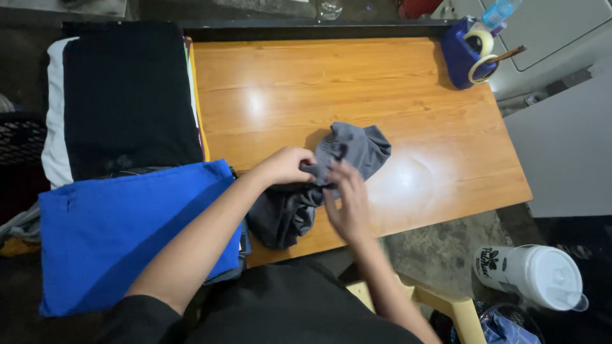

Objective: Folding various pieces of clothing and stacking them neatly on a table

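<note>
Grey garment (319, 185) lies bunched, not yet folded, near the wooden table's (408, 95) front edge beside folded blue cloth (121, 236), left hand (284, 167) clenched on its waistband, right hand (347, 197) pinching it.

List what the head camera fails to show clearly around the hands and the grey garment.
- Grey garment, head view: its kind is unclear; it is bunched and partly covered by the left hand and right hand.
- Blue cloth: its lower right is hidden by the left forearm.
- White lidded cup: its spout is blurred.
- Blue holder: contents cut off by the top edge.
</note>
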